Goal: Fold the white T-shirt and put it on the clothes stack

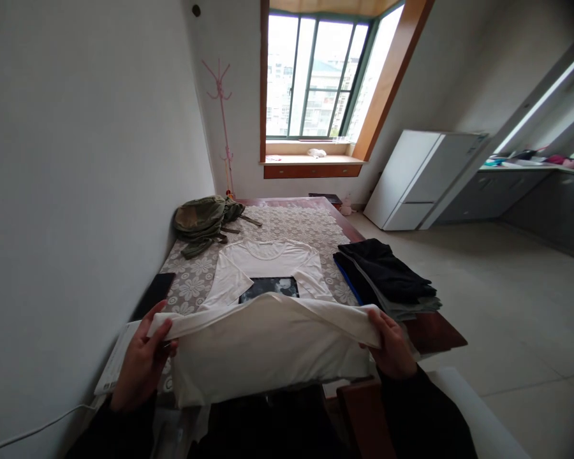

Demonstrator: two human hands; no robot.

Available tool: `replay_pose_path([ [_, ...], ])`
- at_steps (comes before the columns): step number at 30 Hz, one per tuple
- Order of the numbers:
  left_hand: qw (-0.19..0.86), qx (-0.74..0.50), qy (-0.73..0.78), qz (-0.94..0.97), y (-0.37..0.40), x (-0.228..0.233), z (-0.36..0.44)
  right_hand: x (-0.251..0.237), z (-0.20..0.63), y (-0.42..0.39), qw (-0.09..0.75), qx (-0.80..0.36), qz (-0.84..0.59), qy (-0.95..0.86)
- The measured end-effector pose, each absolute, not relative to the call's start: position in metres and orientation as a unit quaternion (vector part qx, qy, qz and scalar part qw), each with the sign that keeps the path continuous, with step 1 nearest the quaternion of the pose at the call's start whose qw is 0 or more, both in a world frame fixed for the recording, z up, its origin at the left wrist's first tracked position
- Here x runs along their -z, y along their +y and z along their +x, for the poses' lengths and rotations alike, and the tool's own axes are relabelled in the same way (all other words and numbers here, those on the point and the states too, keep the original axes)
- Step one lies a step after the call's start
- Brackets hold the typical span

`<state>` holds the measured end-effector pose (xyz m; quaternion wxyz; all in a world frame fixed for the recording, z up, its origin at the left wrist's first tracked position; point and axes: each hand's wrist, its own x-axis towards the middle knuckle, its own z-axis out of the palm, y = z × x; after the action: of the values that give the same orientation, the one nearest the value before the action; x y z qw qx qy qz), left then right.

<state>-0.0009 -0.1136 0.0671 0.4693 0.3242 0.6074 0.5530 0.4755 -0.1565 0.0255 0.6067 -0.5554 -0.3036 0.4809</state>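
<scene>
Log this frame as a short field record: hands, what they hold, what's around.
left hand: grips the left end of the lifted hem of the white T-shirt
right hand: grips the right end of the same hem
shirt state: spread flat on the table, collar toward the window, dark print showing, lower part raised toward the camera
right of shirt: stack of dark folded clothes
far left corner: green backpack
left of shirt: dark flat device
table cover: floral lace cloth
</scene>
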Motion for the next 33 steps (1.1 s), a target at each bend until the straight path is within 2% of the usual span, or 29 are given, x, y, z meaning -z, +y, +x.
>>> replay_pose_path([
  [4,0.526,-0.486,0.580,0.388,-0.087,-0.031,0.010,-0.004,0.472,-0.121,0.567,-0.499,-0.568,-0.327],
  [7,0.509,-0.420,0.613,0.435,-0.075,0.004,0.007,0.023,0.480,-0.112,0.527,-0.448,-0.611,-0.385],
  [10,0.425,-0.350,0.659,0.512,-0.063,0.025,-0.004,0.040,0.491,-0.106,0.455,-0.360,-0.661,-0.476],
  [15,0.227,-0.224,0.721,0.615,-0.040,0.030,-0.020,0.042,0.499,-0.074,0.359,-0.239,-0.675,-0.599],
  [19,0.175,-0.136,0.749,0.625,-0.028,0.029,-0.022,0.042,0.499,-0.036,0.274,-0.168,-0.699,-0.638],
  [23,0.137,-0.098,0.776,0.607,-0.025,0.030,-0.023,0.049,0.499,-0.012,0.179,-0.120,-0.738,-0.639],
  [28,0.160,-0.116,0.754,0.626,-0.023,0.030,-0.030,0.055,0.497,-0.006,0.198,-0.088,-0.732,-0.646],
  [33,0.226,-0.236,0.737,0.592,-0.021,0.026,-0.027,0.041,0.494,-0.013,0.324,-0.166,-0.699,-0.615],
])
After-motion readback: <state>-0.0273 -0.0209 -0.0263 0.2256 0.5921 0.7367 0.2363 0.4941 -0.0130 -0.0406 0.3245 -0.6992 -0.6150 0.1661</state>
